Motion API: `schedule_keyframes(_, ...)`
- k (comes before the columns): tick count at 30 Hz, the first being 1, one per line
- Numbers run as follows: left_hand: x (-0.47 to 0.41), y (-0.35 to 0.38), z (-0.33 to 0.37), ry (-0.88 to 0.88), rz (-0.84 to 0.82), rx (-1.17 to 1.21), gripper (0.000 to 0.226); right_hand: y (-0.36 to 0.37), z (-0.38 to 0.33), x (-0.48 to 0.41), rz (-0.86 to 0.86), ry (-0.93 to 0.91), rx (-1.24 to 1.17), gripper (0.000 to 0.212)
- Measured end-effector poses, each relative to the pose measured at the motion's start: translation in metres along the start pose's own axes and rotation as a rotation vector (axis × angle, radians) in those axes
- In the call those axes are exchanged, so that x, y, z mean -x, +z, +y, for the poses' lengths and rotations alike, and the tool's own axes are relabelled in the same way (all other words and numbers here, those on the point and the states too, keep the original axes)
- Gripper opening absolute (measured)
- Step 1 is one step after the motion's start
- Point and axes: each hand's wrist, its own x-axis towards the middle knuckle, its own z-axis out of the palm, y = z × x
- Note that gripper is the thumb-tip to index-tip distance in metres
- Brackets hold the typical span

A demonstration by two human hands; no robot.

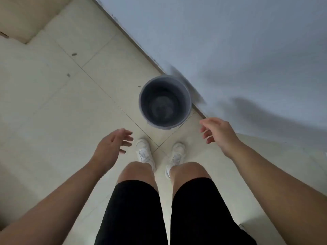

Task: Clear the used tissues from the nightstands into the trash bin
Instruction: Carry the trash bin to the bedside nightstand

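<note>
1. The trash bin (165, 102), round and grey, stands upright on the tiled floor (53, 106), close against the base of the pale wall (230, 41) on the far right. Its mouth is open to view; the inside looks dark, and I cannot make out any tissue in it through the blur.
2. The person stands just near of the bin, facing it, both arms stretched forward and down.
3. The left hand (110, 147) hangs to the near left of the bin, apart from it. Its grip is wide: fingers spread and loosely curled, with nothing in them.
4. The right hand (218, 132) hangs to the near right of the bin, not touching the rim. Its grip is also wide, fingers loose and parted, carrying nothing.
5. Between the two hands, lower down, are a pair of white shoes (145, 153) planted on the floor, toes toward the bin, either side of a crossing of tile seams.
6. Nearer still are bare knees and black shorts (134, 209).
7. A few small dark specks (74, 54) lie on the tiles at the far left.
8. In the far left corner a beige padded surface (21, 16) shows; what it belongs to I cannot tell.
9. Soft shadows (256, 110) fall across the wall on the right, behind the right hand.
</note>
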Motion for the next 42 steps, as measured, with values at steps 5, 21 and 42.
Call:
schedule_keyframes(5,-0.151,0.040,-0.028,0.012,0.018,-0.006,0.038,0.028,0.061,-0.136,0.033,0.004,-0.006,0.021)
schedule_keyframes(21,-0.199,0.016,-0.011,0.004,-0.010,-0.236,0.035,0.042,0.017,-0.147,-0.106,-0.063,0.134,0.032)
schedule_keyframes(42,0.324,-0.145,0.016,-0.120,0.488,0.634,0.035,0.107,-0.231,0.280,-0.440,-0.448,0.752,0.025)
